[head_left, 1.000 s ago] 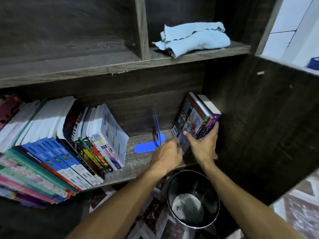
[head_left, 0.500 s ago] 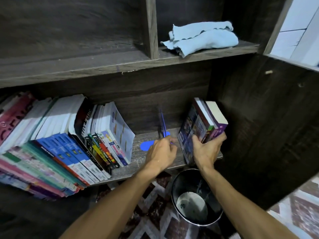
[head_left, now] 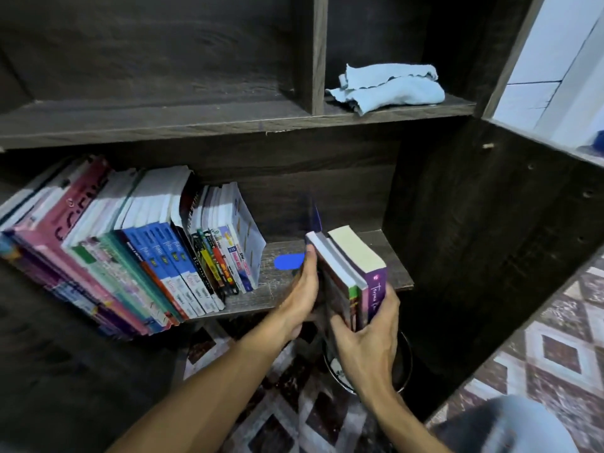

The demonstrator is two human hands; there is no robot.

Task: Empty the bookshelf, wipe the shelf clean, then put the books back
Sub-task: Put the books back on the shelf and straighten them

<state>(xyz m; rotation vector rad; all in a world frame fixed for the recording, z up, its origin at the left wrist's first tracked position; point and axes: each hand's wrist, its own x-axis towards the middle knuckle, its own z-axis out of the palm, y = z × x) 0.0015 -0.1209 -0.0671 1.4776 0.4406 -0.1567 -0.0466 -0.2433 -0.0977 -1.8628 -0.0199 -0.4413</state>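
left grip [head_left: 302, 299], right grip [head_left: 369, 344] bare; forearms [head_left: 209, 390] bare.

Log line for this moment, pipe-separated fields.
left hand: flat against book stack | right hand: grips book stack | book stack: at shelf right end | cloth: on upper shelf

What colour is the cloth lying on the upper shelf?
The cloth is light blue; the head view shows it.
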